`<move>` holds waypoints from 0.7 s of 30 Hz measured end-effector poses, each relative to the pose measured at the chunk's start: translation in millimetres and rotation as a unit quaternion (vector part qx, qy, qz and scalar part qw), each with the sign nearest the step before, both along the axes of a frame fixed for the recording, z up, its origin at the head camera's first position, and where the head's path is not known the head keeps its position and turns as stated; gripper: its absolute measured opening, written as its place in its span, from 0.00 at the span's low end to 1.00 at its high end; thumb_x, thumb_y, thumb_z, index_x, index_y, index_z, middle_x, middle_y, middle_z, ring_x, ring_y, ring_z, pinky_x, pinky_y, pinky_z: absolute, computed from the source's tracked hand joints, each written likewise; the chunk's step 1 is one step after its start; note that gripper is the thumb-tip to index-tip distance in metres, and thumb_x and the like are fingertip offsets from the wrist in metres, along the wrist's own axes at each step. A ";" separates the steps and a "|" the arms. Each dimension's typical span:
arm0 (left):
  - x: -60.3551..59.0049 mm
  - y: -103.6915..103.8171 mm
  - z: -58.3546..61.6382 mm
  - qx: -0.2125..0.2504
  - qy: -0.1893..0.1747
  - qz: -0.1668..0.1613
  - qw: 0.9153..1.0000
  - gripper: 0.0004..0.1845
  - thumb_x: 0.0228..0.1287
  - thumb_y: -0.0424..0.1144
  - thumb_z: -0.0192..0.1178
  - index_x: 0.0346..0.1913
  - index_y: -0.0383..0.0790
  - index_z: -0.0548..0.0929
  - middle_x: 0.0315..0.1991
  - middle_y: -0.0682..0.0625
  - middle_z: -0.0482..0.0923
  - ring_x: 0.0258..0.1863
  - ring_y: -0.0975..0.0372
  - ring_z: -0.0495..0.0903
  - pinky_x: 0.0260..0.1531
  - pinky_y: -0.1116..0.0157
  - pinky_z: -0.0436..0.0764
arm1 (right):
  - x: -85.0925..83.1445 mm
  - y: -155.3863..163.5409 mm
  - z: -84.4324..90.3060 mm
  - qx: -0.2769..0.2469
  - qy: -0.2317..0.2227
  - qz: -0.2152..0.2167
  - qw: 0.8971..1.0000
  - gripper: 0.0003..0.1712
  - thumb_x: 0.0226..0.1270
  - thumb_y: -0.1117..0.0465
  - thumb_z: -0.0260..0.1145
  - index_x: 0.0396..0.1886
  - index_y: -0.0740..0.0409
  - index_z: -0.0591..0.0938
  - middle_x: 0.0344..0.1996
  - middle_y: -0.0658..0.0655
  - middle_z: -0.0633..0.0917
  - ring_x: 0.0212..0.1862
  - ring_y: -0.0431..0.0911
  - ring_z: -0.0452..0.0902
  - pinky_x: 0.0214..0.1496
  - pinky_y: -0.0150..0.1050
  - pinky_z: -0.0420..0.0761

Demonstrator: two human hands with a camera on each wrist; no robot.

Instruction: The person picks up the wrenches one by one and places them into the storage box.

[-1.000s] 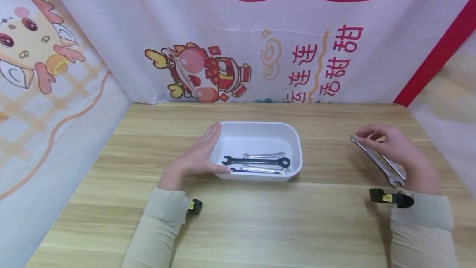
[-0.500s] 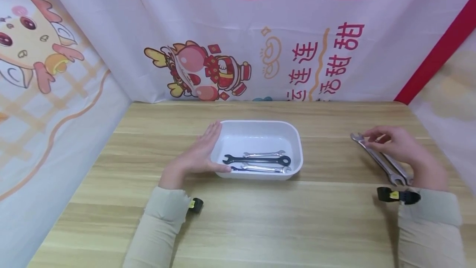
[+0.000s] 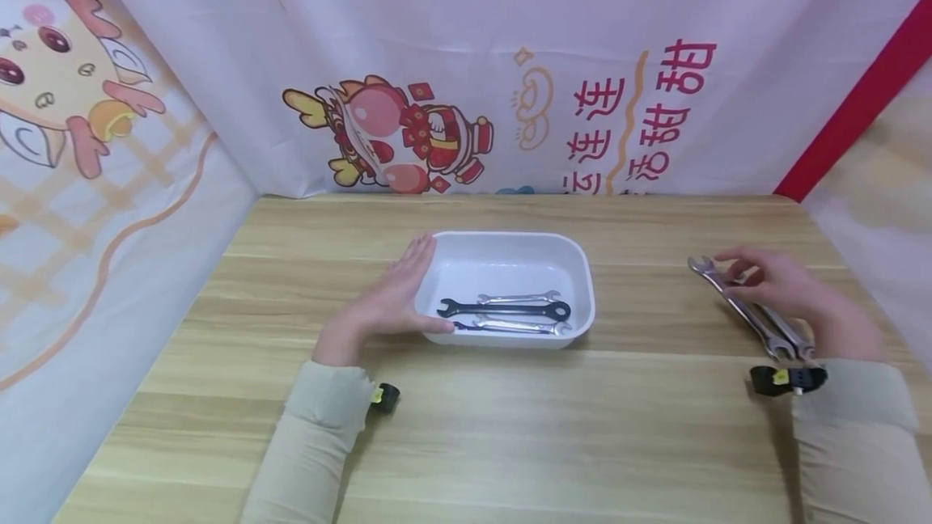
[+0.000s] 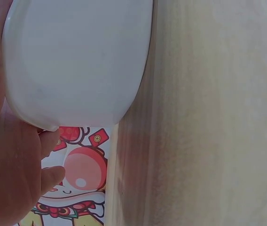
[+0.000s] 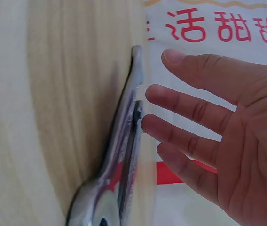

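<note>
My left hand (image 3: 393, 293) rests against the left end of a white dish (image 3: 588, 297), fingers straight along its side and thumb over the front rim. In the left wrist view the dish's outer wall (image 4: 77, 61) lies beside the palm. Inside are a black wrench (image 3: 502, 310) and several smaller wrenches, mostly silver. On the right, my right hand (image 3: 786, 285) hovers with fingers spread over two silver wrenches lying side by side on the table. The right wrist view shows the nearer wrench (image 5: 117, 136) and the farther wrench (image 5: 129, 155) apart from the fingertips.
A wood-grain table (image 3: 553, 435) carries everything. A printed cloth (image 3: 451, 31) with cartoon figures and red lettering hangs along the back edge, and another printed cloth (image 3: 124, 265) hangs on the left.
My right hand has let go of the two silver wrenches, which now lie on the table, and has drawn slightly right. The left hand and the dish keep their places.
</note>
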State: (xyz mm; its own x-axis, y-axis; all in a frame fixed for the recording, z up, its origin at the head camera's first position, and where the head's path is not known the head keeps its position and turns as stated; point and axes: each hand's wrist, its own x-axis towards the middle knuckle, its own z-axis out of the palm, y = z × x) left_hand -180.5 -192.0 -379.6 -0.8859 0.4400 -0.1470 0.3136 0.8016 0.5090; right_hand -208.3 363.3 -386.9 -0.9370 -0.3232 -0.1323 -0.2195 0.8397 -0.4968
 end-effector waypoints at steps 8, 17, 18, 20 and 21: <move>-2.2 -0.1 -2.0 -0.004 0.001 -0.001 1.000 0.73 0.44 0.71 0.70 0.80 0.48 0.32 0.81 0.56 0.23 0.81 0.57 0.26 0.79 0.45 0.41 | 1.2 -0.4 -3.0 0.004 -0.025 0.007 1.000 0.31 0.60 0.64 0.73 0.63 0.64 0.73 0.45 0.67 0.83 0.42 0.53 0.81 0.36 0.35 0.78; -2.3 -0.8 -2.6 -0.003 0.001 0.004 1.000 0.74 0.42 0.75 0.69 0.80 0.49 0.32 0.82 0.52 0.27 0.81 0.58 0.27 0.78 0.44 0.42 | -3.0 -6.0 -8.7 0.027 -0.039 0.025 0.999 0.33 0.59 0.73 0.69 0.64 0.64 0.70 0.46 0.68 0.80 0.41 0.51 0.77 0.41 0.44 0.81; -2.3 -0.6 -2.6 -0.002 0.002 0.003 1.000 0.74 0.42 0.74 0.69 0.80 0.48 0.32 0.82 0.51 0.27 0.81 0.57 0.27 0.78 0.44 0.42 | -3.7 -7.1 -9.6 0.029 -0.035 0.028 0.999 0.32 0.58 0.74 0.68 0.63 0.64 0.70 0.44 0.68 0.80 0.40 0.51 0.77 0.41 0.44 0.80; -2.4 -0.7 -2.4 -0.002 0.003 0.001 1.000 0.73 0.43 0.73 0.70 0.80 0.48 0.32 0.82 0.51 0.27 0.81 0.57 0.27 0.78 0.44 0.43 | -4.8 -8.8 -11.3 0.033 -0.028 0.033 0.999 0.32 0.57 0.75 0.68 0.62 0.65 0.69 0.42 0.67 0.80 0.39 0.51 0.76 0.40 0.44 0.80; -2.4 -0.7 -2.3 -0.002 0.003 0.001 1.000 0.73 0.43 0.72 0.70 0.80 0.48 0.32 0.82 0.51 0.27 0.81 0.57 0.27 0.78 0.44 0.42 | -5.2 -10.0 -11.8 0.033 -0.026 0.035 0.999 0.32 0.57 0.76 0.68 0.61 0.66 0.69 0.41 0.66 0.80 0.38 0.51 0.76 0.39 0.43 0.79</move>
State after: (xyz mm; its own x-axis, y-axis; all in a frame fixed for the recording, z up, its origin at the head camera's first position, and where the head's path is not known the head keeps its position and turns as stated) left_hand -182.9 -192.7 -381.9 -0.8879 0.4371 -0.1433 0.3149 0.8048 0.5032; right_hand -213.5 353.3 -398.7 -0.9042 -0.3758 -0.2032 -0.2537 0.8551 -0.4522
